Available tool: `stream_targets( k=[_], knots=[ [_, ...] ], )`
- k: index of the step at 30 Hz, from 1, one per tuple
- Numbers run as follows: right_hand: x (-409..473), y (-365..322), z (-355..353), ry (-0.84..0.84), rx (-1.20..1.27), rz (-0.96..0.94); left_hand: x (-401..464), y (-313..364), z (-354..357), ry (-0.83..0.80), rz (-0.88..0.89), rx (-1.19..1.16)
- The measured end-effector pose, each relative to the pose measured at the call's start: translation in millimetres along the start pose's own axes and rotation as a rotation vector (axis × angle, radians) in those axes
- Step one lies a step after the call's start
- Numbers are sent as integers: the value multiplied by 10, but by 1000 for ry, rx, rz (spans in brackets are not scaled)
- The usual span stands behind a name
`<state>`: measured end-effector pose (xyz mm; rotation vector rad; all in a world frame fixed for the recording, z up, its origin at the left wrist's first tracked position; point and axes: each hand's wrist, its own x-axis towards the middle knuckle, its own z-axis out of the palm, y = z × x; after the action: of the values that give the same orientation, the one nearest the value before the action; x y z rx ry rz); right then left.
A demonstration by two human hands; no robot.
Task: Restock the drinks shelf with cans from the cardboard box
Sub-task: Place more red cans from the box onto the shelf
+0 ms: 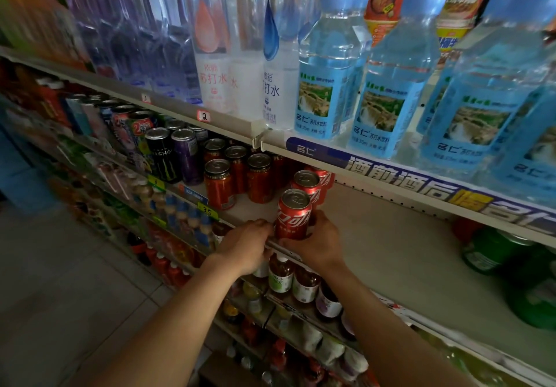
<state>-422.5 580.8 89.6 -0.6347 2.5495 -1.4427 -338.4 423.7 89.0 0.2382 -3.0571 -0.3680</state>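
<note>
Your right hand [316, 243] curls round the front cola can [293, 215] from the right, fingers wrapped behind it, while your left hand [245, 246] has its fingertips bent against the can's left side at the shelf edge, so both hands hold the same can between them. It stands upright at the very front of the drinks shelf [376, 236], just ahead of a second cola can [307, 183] and a third behind that, forming a short row running back. To its left stand the darker orange-red cans [219, 183], and to its right the shelf board lies bare up to some green cans [493, 254] at the far edge. The cardboard box is not in view, so you will have to turn away for the next can. To finish this step well, slide the can back until it touches the one behind, keeping it flat on its base rather than tipping it. Line it up with the row so it does not drift toward the orange-red cans, and turn the label to face out. Let go with one hand first, check that it stands steady clear of the lip, then lift the other away.
</note>
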Motion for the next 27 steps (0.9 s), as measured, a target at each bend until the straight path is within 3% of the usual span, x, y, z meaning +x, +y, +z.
stream_targets(
  k=[11,16,20,23,25,27],
  knots=[
    [-14,25,66,43,-91,-9,63,-33,-72,11,-17,14],
    [-57,8,87,33,-125,-22,-21,-147,-29,-18,17,-158],
    [-285,-46,-4,203,-300,-101,-355,-274,6,313,-38,-387],
    [-599,-126,41,380,-140,-323,-691,-394,131,524,-121,-495],
    [-793,-167,259,199,-73,-468,-965,-530,433,473,-263,-566],
    [-866,-58,662,-175,-93,-508,-1217,-705,863,397,-432,-639]
  ],
)
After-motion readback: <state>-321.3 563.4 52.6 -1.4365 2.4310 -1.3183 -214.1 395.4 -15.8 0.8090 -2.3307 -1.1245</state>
